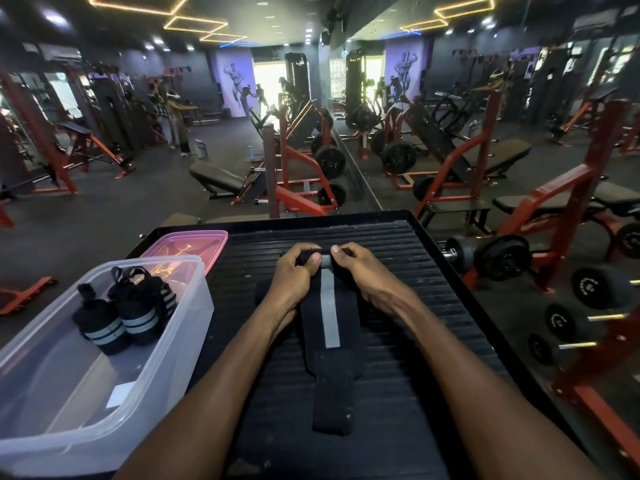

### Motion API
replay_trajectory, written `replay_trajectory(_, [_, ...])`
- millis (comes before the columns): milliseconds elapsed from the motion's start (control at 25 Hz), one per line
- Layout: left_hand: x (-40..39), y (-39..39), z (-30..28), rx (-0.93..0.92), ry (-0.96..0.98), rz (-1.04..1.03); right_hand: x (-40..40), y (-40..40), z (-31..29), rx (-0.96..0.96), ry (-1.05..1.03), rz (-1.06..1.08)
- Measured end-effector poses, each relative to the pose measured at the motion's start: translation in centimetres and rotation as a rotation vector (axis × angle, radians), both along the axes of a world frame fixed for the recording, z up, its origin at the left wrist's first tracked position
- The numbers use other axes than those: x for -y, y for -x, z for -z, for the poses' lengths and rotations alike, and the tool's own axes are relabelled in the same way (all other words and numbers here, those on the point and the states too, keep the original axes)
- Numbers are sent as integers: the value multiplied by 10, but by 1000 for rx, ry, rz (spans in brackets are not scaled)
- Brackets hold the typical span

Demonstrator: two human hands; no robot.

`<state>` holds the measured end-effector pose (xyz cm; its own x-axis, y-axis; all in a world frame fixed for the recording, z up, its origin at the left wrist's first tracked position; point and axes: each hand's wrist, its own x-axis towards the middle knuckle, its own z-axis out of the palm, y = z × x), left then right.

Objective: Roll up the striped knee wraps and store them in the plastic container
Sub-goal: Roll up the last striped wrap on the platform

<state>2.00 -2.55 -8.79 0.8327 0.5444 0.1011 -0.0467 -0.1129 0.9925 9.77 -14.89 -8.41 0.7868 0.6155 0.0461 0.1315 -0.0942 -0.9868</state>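
Ribbed black platform, knee wrap between left hand and right hand.

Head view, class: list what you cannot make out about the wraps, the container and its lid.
- Knee wrap far end: covered by left hand and right hand, so the number of turns rolled is hidden.
- Plastic container: near corner cut off by the frame's bottom-left edge.
- Rolled wraps inside: overlapping, exact count unclear.
- Pink lid: partly behind the container.
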Motion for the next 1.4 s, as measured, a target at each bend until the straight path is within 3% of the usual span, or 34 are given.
replay_trajectory(80, [2,0,0,-8,-42,35,1,0,0,39,79,42])
replay_trajectory(240, [9,-1,-3,26,112,56,6,-1,-4,112,-12,98])
replay_trajectory(440, [2,-2,2,3,-11,-29,1,2,-4,-69,-87,43])
replay_trajectory(560, [3,-2,1,-18,51,-25,3,1,-4,-12,-83,95])
replay_trajectory(760, [6,-6,0,-27,373,-12,9,-1,-3,139,-124,105])
replay_trajectory(1000, [3,-1,-2,43,260,-46,4,-7,0,-105,-139,82])
replay_trajectory(1200, [3,-4,1,34,437,70,7,-5,-1,81,-153,127])
replay_trajectory(1320, [2,-2,1,-2,430,108,6,-6,-1,76,-151,109])
replay_trajectory(1400, [2,-1,0,12,392,67,5,-6,0,-30,-140,105])
